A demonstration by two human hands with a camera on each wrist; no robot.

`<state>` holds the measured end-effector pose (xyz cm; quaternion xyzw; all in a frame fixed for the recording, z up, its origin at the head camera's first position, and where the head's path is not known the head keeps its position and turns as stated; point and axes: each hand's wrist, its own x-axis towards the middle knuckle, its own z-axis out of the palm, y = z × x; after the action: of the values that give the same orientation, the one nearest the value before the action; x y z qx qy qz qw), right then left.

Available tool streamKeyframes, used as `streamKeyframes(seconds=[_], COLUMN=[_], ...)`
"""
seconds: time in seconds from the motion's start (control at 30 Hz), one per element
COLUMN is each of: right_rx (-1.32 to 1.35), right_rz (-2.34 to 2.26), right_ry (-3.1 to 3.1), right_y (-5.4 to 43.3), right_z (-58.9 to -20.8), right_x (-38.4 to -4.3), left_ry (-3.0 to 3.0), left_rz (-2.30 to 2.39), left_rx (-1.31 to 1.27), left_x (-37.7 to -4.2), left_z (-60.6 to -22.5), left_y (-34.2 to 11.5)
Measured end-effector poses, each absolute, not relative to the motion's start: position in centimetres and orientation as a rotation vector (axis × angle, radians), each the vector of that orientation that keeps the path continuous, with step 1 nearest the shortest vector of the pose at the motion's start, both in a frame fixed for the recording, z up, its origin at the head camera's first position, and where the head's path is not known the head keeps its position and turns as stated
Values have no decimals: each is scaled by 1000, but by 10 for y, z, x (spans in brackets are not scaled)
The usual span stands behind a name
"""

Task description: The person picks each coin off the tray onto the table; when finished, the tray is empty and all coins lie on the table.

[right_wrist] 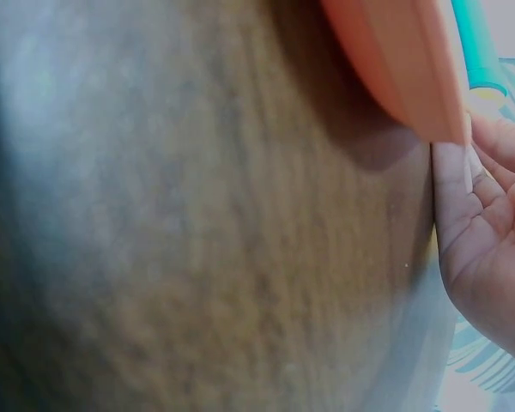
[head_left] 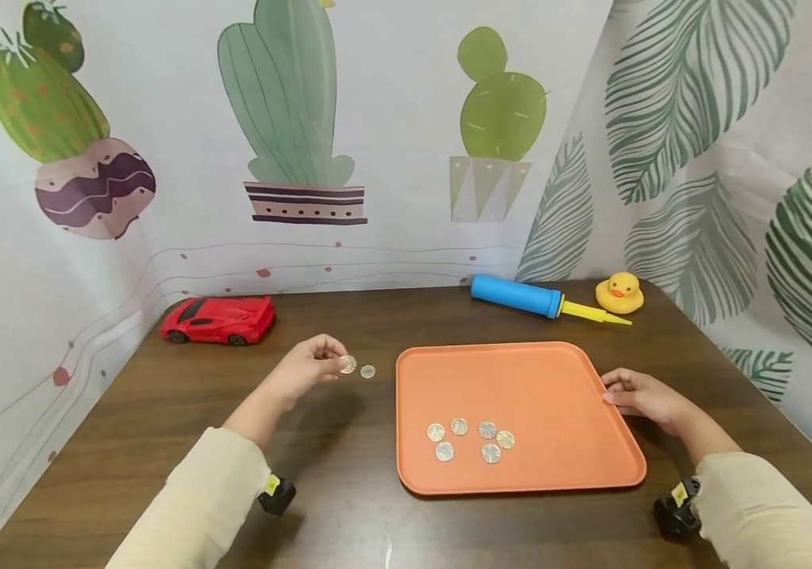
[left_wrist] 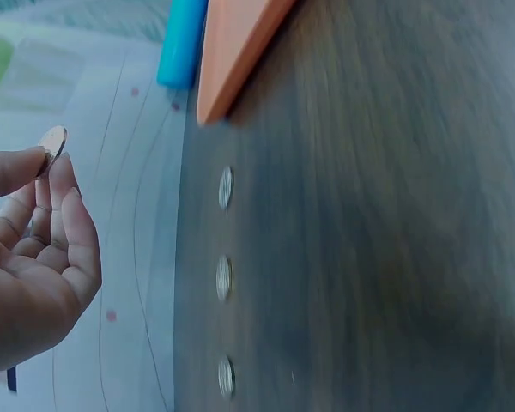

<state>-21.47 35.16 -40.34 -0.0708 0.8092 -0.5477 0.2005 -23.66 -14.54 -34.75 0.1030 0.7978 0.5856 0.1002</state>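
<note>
Between thumb and fingers, my left hand (head_left: pixel 309 367) pinches a coin (left_wrist: pixel 54 148), held above the table left of the orange tray (head_left: pixel 520 379). A second coin (head_left: pixel 367 371) lies on the wood just right of that hand. Three coins stand out in a row on the table in the left wrist view, the middle coin (left_wrist: pixel 224 278) among them; the hand hides some of these from the head view. My right hand (head_left: pixel 644 399) grips the tray's right rim, thumb on top and fingers beneath. Several silvery coins (head_left: pixel 490 453) lie on the tray's lower left part.
A red toy car (head_left: pixel 219 320) stands at the table's back left. At the back right lie a blue and yellow hand pump (head_left: pixel 520 295) and a yellow rubber duck (head_left: pixel 620 293). Behind the brown table (head_left: pixel 335 506) hangs a cloth (head_left: pixel 406 142) printed with cacti and leaves.
</note>
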Motion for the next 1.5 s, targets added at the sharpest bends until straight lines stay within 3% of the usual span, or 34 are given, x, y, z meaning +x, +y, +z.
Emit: streamKeyframes(seconds=[0.83,1.5], right_rx=[-120,-108], right_rz=[-1499,-1480], right_ry=[2292,2303], right_y=[352,350], right_z=[-403,-402], right_x=[-214,-216], left_ry=[2450,2548], left_rz=[1709,1544], left_rx=[-93,-266], left_x=[-253,-260], left_z=[-366,-382], left_y=[-230,-261])
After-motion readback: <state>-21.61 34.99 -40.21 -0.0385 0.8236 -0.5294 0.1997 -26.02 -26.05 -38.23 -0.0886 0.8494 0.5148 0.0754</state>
